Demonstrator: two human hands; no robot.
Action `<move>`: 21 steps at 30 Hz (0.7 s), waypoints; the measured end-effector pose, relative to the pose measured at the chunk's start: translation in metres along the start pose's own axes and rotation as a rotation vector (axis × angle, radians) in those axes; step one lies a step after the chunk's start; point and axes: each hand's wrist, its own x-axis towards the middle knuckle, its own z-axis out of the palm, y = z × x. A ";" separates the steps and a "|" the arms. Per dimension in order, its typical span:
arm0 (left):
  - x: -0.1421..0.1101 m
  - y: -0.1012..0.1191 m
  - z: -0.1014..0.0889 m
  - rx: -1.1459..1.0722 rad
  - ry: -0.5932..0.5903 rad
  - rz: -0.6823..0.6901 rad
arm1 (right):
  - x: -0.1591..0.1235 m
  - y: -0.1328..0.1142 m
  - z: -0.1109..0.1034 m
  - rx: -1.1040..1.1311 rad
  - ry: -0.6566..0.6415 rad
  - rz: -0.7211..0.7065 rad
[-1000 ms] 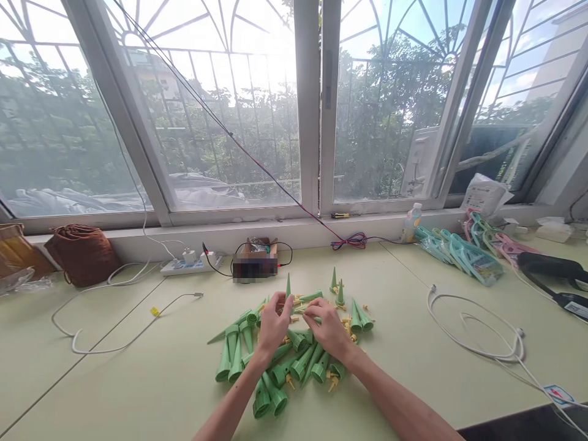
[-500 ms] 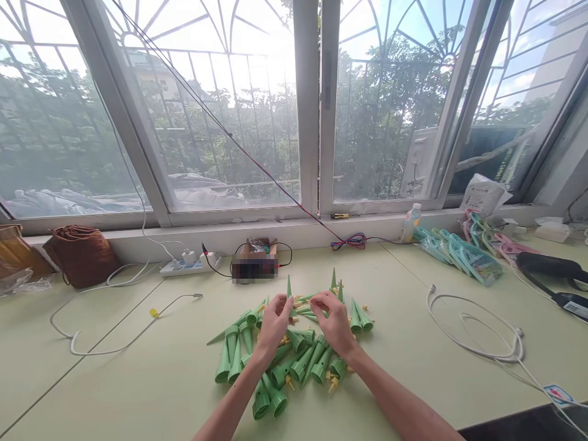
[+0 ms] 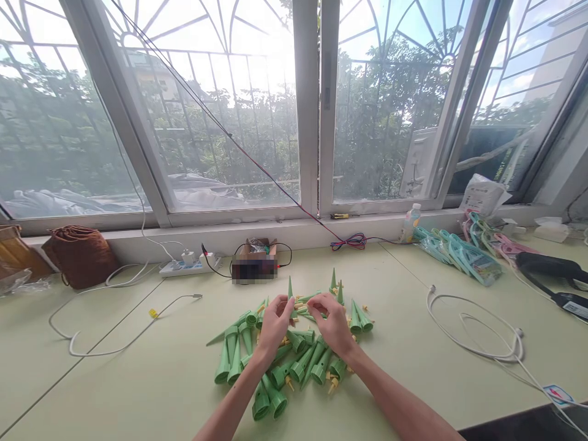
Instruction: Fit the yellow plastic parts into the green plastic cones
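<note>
My left hand (image 3: 277, 318) is closed round a green plastic watering spike (image 3: 290, 288), whose pointed end rises above the fingers. Just to its right, the thumb and fingertips of my right hand (image 3: 329, 318) are pinched together; whatever they hold is too small and hidden to make out. Under and around both hands lies a loose heap of green cone-shaped spikes (image 3: 298, 366) with hollow wide ends. Small yellow valve-like pieces (image 3: 333, 384) are scattered among them, some at the heap's near side. A few spikes (image 3: 361, 316) stand point up beyond and right of my right hand.
Behind the heap are a small open box (image 3: 261, 246) and a power strip (image 3: 184, 267). White cables (image 3: 124, 349) lie at left, with another coil (image 3: 478, 352) at right. A bottle (image 3: 410, 223) and bagged teal items (image 3: 463, 254) stand at back right, a brown pouch (image 3: 82, 256) at back left.
My right hand has shifted very slightly left, closer to the spike in my left hand. The spike's tip has moved a touch right; the heap looks the same.
</note>
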 end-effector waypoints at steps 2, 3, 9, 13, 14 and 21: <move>0.000 0.001 0.000 0.001 -0.007 -0.001 | 0.000 0.001 0.000 -0.002 -0.004 0.004; 0.000 0.001 0.000 0.003 -0.009 -0.003 | -0.001 0.002 0.000 -0.002 -0.005 0.005; 0.000 0.001 0.000 -0.025 -0.009 -0.019 | -0.001 0.004 0.001 0.001 0.009 0.016; -0.001 0.002 -0.001 -0.054 -0.009 -0.036 | 0.000 0.002 0.001 0.004 0.014 0.034; -0.001 0.002 -0.001 -0.060 -0.013 -0.037 | 0.000 0.001 0.001 0.009 0.016 0.038; -0.001 0.002 -0.001 -0.093 -0.047 -0.055 | -0.001 0.003 0.002 0.054 0.023 0.054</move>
